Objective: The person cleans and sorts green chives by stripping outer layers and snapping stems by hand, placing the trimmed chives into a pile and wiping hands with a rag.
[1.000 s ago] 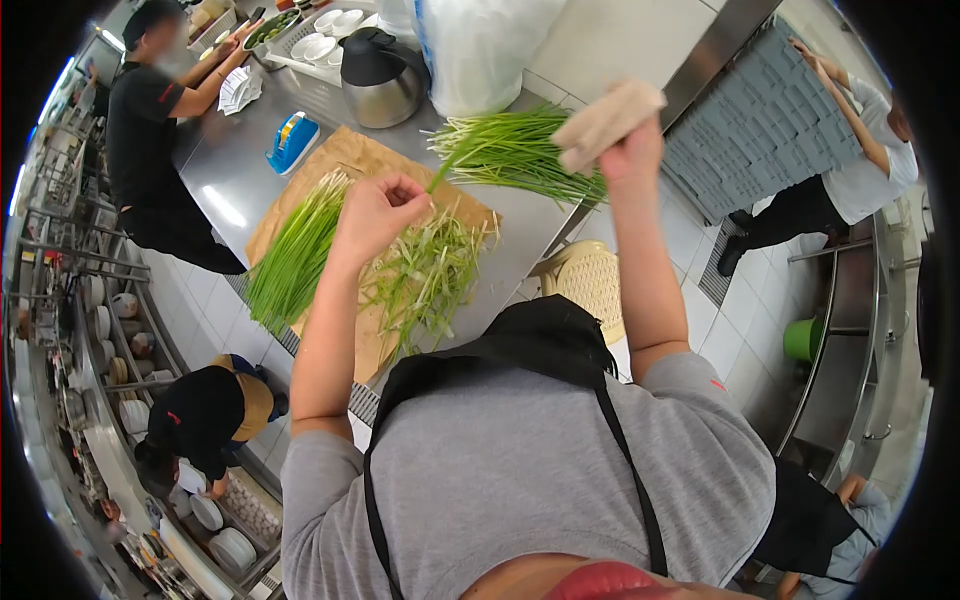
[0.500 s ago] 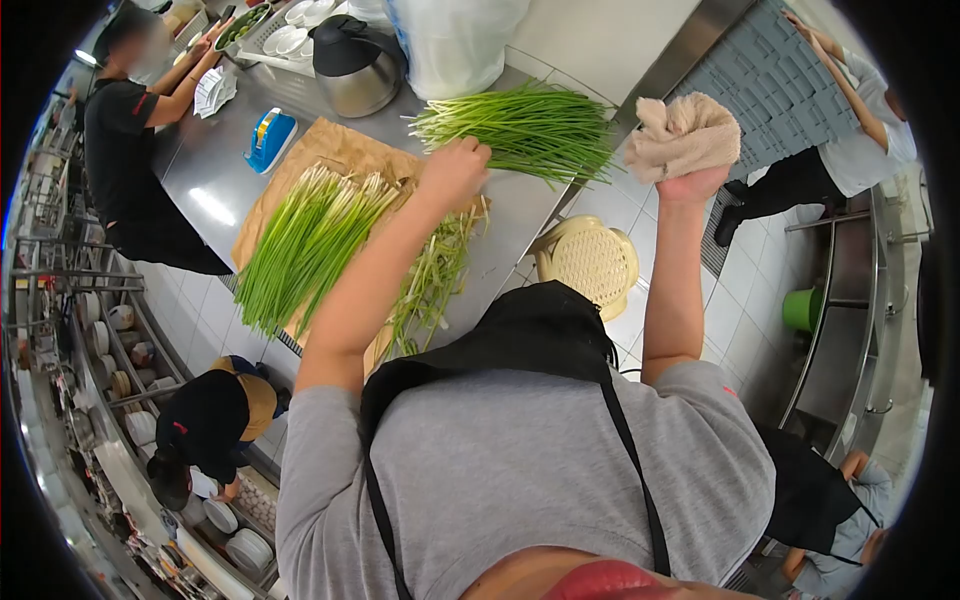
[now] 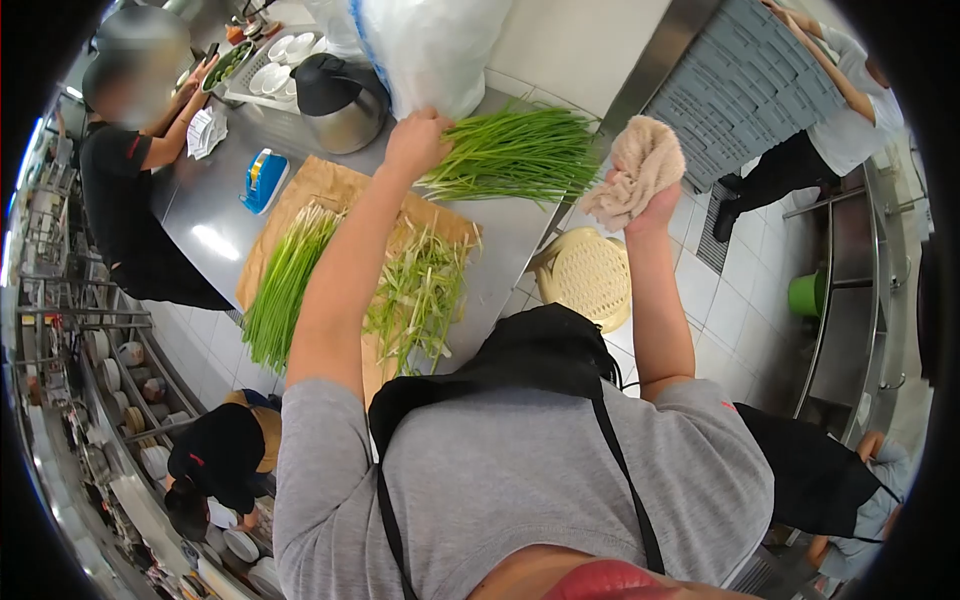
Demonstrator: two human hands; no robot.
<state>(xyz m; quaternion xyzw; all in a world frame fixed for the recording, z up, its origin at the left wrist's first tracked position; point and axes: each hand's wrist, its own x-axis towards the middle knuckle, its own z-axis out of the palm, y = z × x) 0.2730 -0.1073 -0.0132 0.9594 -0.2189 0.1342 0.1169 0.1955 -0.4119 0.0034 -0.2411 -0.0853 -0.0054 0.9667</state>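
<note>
My left hand [image 3: 418, 145] is closed at the pale root ends of a bunch of long, thin garlic chives [image 3: 520, 155] on the steel table; the fingertips are partly hidden. My right hand [image 3: 655, 210] is raised beyond the table's right edge, gripping a crumpled beige cloth [image 3: 640, 170]. A second chive bunch [image 3: 290, 295] lies on brown paper [image 3: 300, 195], left of my left forearm. Under and right of that forearm is a loose heap of pale green trimmings [image 3: 420, 290].
A blue tape dispenser [image 3: 264, 182], a steel jug [image 3: 345, 105] and a full plastic bag [image 3: 435, 50] stand on the steel table [image 3: 215, 215]. A cream stool [image 3: 585, 275] is by its right edge. Co-workers stand around; one holds a large grey panel [image 3: 745, 80].
My left hand has shifted left and up to the root ends of the far chives. My right hand has moved left, still holding the cloth. More of the trimmings heap shows.
</note>
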